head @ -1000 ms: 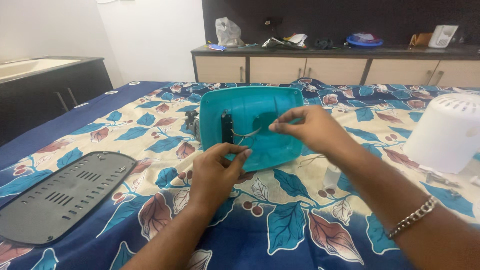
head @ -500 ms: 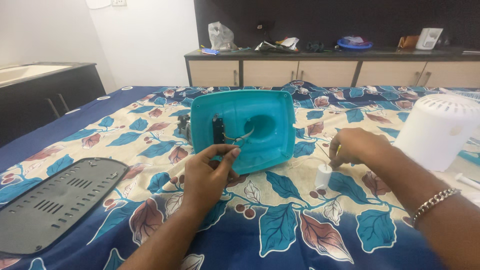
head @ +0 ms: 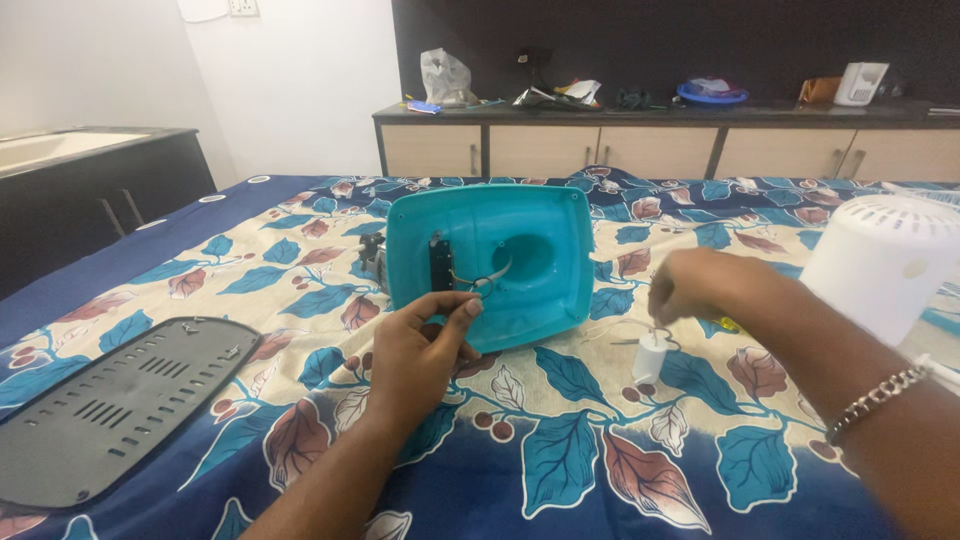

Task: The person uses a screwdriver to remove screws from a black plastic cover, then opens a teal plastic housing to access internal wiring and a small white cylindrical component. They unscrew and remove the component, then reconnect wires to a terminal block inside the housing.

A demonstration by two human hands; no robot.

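The teal shell stands tilted on the bedsheet, mid-frame. At its 7 o'clock, the left hand pinches its lower edge near the wires. At its 3 o'clock, the right hand hangs loosely curled, holding nothing clear, above a white capacitor.

The shell that the left hand touches is turquoise, with a black part inside. The small cylinder under the right hand is white. The bedsheet is cream in the middle with blue and brown leaves, and dark blue at its edges. The vented plate near the left edge is dark grey. The housing at the right edge is white.
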